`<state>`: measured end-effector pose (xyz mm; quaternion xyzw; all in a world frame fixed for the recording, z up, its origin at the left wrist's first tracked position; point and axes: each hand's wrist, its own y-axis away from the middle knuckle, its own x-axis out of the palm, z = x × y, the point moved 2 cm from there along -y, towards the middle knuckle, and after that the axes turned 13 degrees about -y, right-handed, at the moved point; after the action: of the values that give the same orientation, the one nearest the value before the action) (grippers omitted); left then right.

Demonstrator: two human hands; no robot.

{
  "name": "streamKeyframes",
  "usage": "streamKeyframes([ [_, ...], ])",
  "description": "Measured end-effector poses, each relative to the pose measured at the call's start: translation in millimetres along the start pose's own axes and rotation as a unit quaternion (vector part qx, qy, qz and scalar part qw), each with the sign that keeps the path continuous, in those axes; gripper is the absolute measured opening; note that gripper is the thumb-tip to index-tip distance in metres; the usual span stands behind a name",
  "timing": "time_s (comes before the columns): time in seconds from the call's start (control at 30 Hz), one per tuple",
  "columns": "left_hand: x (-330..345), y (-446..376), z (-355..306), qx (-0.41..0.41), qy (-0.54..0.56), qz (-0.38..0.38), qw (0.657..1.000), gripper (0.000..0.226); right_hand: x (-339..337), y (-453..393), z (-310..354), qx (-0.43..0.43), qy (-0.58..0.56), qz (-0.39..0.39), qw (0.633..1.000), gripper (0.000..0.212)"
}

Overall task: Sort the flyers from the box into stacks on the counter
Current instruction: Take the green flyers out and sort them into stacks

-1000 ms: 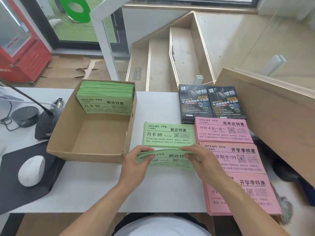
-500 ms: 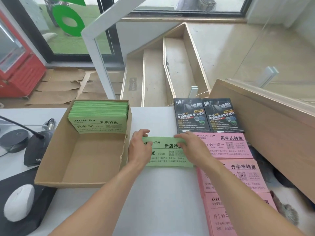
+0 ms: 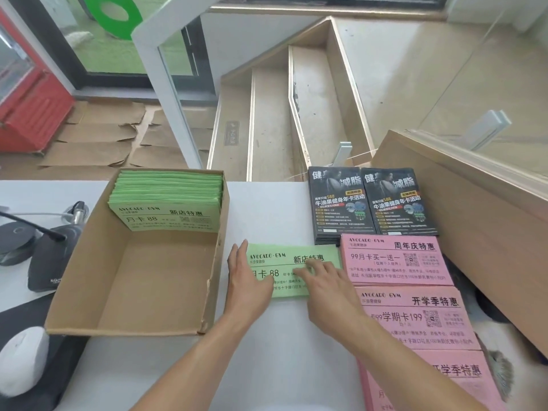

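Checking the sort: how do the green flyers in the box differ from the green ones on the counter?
The box flyers form a thick pile leaning against the box's far wall; the counter flyers lie flat in a thin stack. Nothing touches the box flyers, while the left hand and right hand rest flat on the counter flyers. Both carry the same green print.

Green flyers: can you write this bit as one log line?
step: squaring green stack on counter | hands: left, right flat on stack | box: green flyers remain
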<state>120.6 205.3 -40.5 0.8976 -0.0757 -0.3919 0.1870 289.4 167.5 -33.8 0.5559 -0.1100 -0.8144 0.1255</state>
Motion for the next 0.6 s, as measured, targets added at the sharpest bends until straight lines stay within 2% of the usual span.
streamKeyframes([
  [0.2,-1,-3,-5,0.016,-0.016,0.029,0.999,0.081,-4,1,-4,0.017,0.012,-0.022,1.000,0.076],
  [0.3,-3,-11,-9,0.036,-0.144,0.052,0.988,0.093,-4,0,-4,0.012,0.023,-0.018,0.999,0.072],
  [0.33,-3,-15,-11,0.047,-0.214,0.069,0.973,0.101,-5,0,-3,0.011,0.023,-0.018,1.000,0.070],
  [0.4,-2,-23,-18,0.084,-0.357,0.119,0.923,0.114,-5,-1,-3,0.011,0.022,-0.017,1.000,0.068],
  [0.5,3,-28,-23,0.114,-0.496,0.163,0.845,0.129,-5,-3,-1,0.013,0.024,-0.013,1.000,0.067],
  [0.6,4,-27,-24,0.132,-0.534,0.141,0.823,0.118,-7,-2,1,0.017,0.016,-0.015,1.000,0.064],
])
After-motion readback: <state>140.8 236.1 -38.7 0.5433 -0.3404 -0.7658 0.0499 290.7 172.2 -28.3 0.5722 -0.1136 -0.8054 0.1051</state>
